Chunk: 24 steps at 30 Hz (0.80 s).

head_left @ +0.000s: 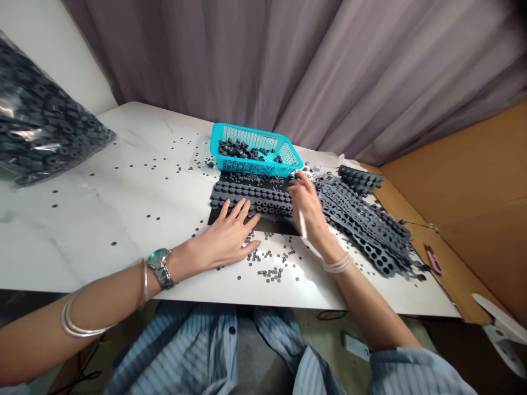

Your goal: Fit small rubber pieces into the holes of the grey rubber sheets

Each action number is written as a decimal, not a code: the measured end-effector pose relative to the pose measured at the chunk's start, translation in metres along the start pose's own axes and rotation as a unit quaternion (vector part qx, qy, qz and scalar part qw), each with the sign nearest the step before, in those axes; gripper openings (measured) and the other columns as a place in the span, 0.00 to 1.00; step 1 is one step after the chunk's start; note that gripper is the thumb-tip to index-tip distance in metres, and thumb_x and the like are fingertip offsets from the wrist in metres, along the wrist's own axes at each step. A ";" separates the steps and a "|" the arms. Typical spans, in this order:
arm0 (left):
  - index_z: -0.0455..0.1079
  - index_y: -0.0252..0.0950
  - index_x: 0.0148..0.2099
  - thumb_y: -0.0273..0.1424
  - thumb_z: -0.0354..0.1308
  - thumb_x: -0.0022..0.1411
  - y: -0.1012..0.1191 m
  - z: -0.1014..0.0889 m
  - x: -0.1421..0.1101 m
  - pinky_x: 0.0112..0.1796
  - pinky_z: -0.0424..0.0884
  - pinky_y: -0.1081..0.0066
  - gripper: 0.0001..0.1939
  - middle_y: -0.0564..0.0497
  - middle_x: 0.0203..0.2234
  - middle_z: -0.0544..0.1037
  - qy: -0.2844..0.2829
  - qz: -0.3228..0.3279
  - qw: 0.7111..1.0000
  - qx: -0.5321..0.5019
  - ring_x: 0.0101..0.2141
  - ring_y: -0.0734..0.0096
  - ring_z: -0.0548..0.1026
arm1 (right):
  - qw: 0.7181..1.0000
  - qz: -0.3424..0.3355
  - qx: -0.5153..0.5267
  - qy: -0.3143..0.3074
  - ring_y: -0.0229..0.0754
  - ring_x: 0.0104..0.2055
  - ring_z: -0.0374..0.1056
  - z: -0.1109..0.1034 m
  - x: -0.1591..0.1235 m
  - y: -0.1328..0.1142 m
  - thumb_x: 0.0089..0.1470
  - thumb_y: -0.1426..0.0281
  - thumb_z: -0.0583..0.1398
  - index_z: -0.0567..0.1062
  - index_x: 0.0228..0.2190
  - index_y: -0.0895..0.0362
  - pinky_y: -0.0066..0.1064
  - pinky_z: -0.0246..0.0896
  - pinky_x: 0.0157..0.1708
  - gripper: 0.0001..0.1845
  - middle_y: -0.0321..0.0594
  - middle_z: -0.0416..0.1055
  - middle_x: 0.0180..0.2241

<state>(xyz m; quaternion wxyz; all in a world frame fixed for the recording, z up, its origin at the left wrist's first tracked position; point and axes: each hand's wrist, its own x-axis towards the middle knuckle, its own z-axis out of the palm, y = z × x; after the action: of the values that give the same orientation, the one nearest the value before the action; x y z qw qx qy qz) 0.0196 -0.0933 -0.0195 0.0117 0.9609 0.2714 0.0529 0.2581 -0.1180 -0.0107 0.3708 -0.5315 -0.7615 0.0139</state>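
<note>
While curtain hangs behind, white table bears strip

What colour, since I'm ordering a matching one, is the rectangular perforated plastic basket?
The basket is bright turquoise, best seen in the head view.

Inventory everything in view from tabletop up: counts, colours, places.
Table: one, white, middle
Curtain: one, mauve, behind
Wall: one, white, upper left
Cardboard: count unclear, brown, right
Slim tool: one, pink, on cardboard
Basket: one, turquoise, toward table's back
Loose pieces: many, grey, in basket
Filled bag: one, clear, far left
Knobbed strips: count unclear, grey, centre
Mat: one, black, under strips
Perforated sheets: several, grey, piled right
Small discs: many, dark, across table
Stick: one, white, in right hand
Watch: one, silver, left wrist
Bangles: two, silver, left forearm
Bracelet: count unclear, white, right wrist
Left hand: one, bare, partly on strips
Right hand: one, bare, holding stick
</note>
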 end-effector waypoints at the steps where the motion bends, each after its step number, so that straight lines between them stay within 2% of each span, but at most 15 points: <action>1: 0.53 0.31 0.68 0.46 0.41 0.69 0.000 0.000 0.000 0.62 0.44 0.44 0.33 0.31 0.67 0.49 0.000 0.000 1.000 -0.001 0.67 0.44 0.45 | 0.997 0.032 -0.055 0.053 0.51 0.67 0.52 -0.009 -0.001 0.008 0.67 0.64 0.44 0.70 0.44 0.51 0.58 0.54 0.62 0.16 0.48 0.67 0.53; 2: 0.52 0.32 0.68 0.46 0.41 0.69 0.000 0.001 -0.001 0.62 0.44 0.44 0.33 0.31 0.67 0.49 0.000 0.000 1.000 -0.002 0.67 0.44 0.45 | 0.987 0.068 -0.109 0.096 0.53 0.67 0.51 -0.018 -0.003 0.017 0.67 0.62 0.45 0.70 0.44 0.53 0.59 0.54 0.61 0.17 0.50 0.69 0.51; 3: 0.52 0.32 0.69 0.47 0.41 0.69 -0.001 0.001 -0.001 0.62 0.43 0.44 0.33 0.31 0.68 0.48 0.000 -0.001 1.000 -0.003 0.67 0.44 0.45 | 0.978 0.097 -0.150 0.109 0.56 0.66 0.52 -0.026 -0.005 0.027 0.66 0.60 0.45 0.71 0.44 0.54 0.60 0.55 0.60 0.18 0.52 0.70 0.50; 7: 0.52 0.34 0.69 0.48 0.41 0.69 -0.002 0.000 -0.002 0.62 0.43 0.44 0.34 0.32 0.68 0.47 0.003 -0.007 1.000 -0.008 0.67 0.44 0.45 | 0.958 0.173 -0.201 0.108 0.58 0.57 0.64 -0.045 -0.014 0.052 0.65 0.53 0.42 0.74 0.37 0.58 0.58 0.54 0.58 0.29 0.52 0.75 0.39; 11: 0.53 0.34 0.69 0.48 0.42 0.68 -0.005 -0.006 -0.003 0.62 0.44 0.43 0.34 0.31 0.68 0.48 0.009 -0.011 1.000 -0.005 0.67 0.43 0.45 | 0.932 0.277 -0.122 0.198 0.51 0.47 0.70 -0.051 -0.014 0.046 0.64 0.49 0.37 0.76 0.41 0.56 0.51 0.62 0.50 0.36 0.50 0.75 0.41; 14: 0.56 0.31 0.67 0.47 0.44 0.68 -0.007 -0.009 -0.004 0.62 0.44 0.44 0.33 0.30 0.67 0.50 0.015 -0.014 1.000 0.002 0.67 0.43 0.46 | 0.928 0.294 -0.024 0.228 0.45 0.36 0.73 -0.047 -0.009 0.034 0.64 0.48 0.39 0.76 0.41 0.55 0.41 0.67 0.38 0.35 0.46 0.76 0.36; 16: 0.58 0.30 0.66 0.47 0.44 0.68 -0.007 -0.010 -0.004 0.62 0.45 0.45 0.33 0.30 0.66 0.52 0.012 -0.013 1.000 0.002 0.67 0.44 0.47 | 0.936 0.276 0.018 0.218 0.43 0.34 0.73 -0.040 -0.005 0.025 0.63 0.49 0.44 0.77 0.39 0.56 0.37 0.67 0.35 0.30 0.43 0.77 0.34; 18: 0.58 0.30 0.66 0.47 0.44 0.68 -0.006 -0.009 -0.004 0.62 0.47 0.45 0.33 0.30 0.66 0.52 0.005 -0.017 1.000 0.002 0.66 0.43 0.48 | 0.949 0.251 0.047 0.186 0.42 0.35 0.73 -0.031 -0.001 0.015 0.61 0.51 0.52 0.76 0.38 0.56 0.35 0.67 0.35 0.23 0.42 0.77 0.33; 20: 0.57 0.31 0.66 0.48 0.44 0.68 -0.005 -0.008 -0.004 0.62 0.48 0.45 0.33 0.30 0.67 0.51 -0.001 -0.026 1.000 0.003 0.66 0.43 0.49 | 0.961 0.229 0.075 0.137 0.42 0.36 0.74 -0.019 0.003 0.003 0.59 0.55 0.56 0.76 0.38 0.56 0.34 0.67 0.36 0.18 0.42 0.78 0.34; 24: 0.57 0.31 0.66 0.48 0.44 0.67 -0.005 -0.006 -0.003 0.62 0.48 0.46 0.34 0.31 0.66 0.52 -0.003 -0.036 0.999 0.010 0.66 0.43 0.49 | 0.979 0.181 0.094 0.003 0.42 0.34 0.74 0.007 0.012 -0.022 0.58 0.59 0.58 0.78 0.36 0.55 0.33 0.67 0.34 0.14 0.40 0.79 0.35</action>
<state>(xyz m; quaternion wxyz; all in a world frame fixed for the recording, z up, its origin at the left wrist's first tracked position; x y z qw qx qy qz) 0.0139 -0.0909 -0.0141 0.0045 0.9508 0.3060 0.0473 0.2348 -0.1148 0.0001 0.4131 -0.6235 -0.6465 0.1507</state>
